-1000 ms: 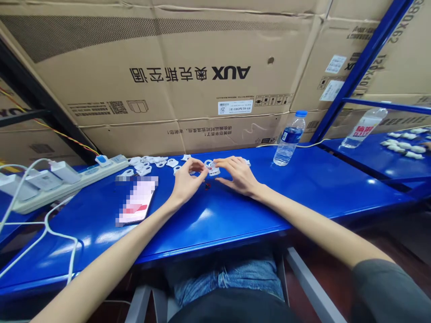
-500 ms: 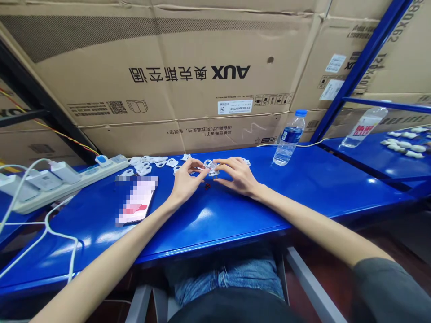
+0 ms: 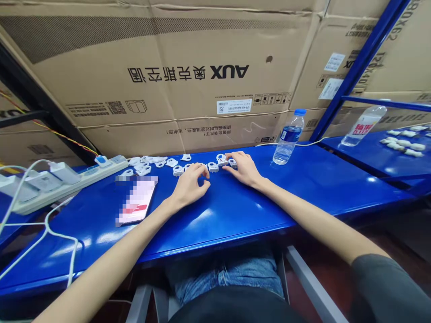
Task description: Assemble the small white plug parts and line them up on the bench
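Observation:
My right hand (image 3: pixel 245 168) pinches a small white plastic part with a ring-shaped top (image 3: pixel 221 159) between thumb and fingers, at the row of similar parts near the back of the table. My left hand (image 3: pixel 193 184) rests over the blue tabletop, fingers loosely curled and thumb apart, with nothing visible in it. Behind its fingers stands another white ringed part (image 3: pixel 213 167), and further left a similar one (image 3: pixel 178 170); some of the row is hidden by my left hand. A loose pile of white parts (image 3: pixel 143 169) lies farther left.
A phone (image 3: pixel 138 199) lies left of my left arm. Beside it runs a power strip (image 3: pixel 77 183) with chargers and white cables. A water bottle (image 3: pixel 288 139) stands to the right; another bottle (image 3: pixel 365 124) and white pieces are on the far-right surface. Cardboard (image 3: pixel 188 103) walls the back.
My hands have parted. The right moved right and back with the white part; the left dropped away from it, slightly lower. The small dark-red item between them is no longer visible.

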`<state>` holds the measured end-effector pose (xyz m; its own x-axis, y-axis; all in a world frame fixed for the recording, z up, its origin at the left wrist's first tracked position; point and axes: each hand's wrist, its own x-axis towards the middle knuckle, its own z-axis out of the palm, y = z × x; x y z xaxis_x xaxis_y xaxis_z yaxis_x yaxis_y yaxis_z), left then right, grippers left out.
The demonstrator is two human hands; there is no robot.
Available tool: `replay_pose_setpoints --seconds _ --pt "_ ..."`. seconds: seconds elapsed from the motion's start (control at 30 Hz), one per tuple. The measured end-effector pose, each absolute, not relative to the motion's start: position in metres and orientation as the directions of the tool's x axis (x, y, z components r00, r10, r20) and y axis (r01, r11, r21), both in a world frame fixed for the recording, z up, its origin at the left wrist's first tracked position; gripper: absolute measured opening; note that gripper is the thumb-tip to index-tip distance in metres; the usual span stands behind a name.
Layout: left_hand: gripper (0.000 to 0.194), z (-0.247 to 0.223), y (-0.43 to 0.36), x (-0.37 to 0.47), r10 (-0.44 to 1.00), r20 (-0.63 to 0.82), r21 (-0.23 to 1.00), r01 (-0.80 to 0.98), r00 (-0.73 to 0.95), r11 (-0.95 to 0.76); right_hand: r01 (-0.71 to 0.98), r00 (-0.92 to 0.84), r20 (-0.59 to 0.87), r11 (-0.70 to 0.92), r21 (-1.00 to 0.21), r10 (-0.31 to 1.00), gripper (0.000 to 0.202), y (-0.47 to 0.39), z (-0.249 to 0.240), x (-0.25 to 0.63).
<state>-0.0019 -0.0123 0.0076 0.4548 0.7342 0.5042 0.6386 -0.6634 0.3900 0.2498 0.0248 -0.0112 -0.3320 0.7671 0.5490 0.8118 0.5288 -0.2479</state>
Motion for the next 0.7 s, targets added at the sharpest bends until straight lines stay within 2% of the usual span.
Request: replay_pose_setpoints --seconds 0.13,0.33,0.7 --pt "0.009 0.004 -0.011 -0.005 0.757 0.437 0.326 0.699 0.486 -0.637 0.83 -0.319 0.495 0.491 -0.266 0.808 0.03 0.033 -0.02 0.256" --pt "0.012 0.0 -0.009 -0.007 0.753 0.379 0.296 0.701 0.537 -0.649 0.83 -0.333 0.462 0.488 -0.269 0.822 0.024 0.033 -0.024 0.255" --pt "0.006 0.002 -0.012 -0.006 0.745 0.379 0.305 0.686 0.549 -0.66 0.833 -0.346 0.44 0.487 -0.262 0.829 0.026 0.033 -0.025 0.255"
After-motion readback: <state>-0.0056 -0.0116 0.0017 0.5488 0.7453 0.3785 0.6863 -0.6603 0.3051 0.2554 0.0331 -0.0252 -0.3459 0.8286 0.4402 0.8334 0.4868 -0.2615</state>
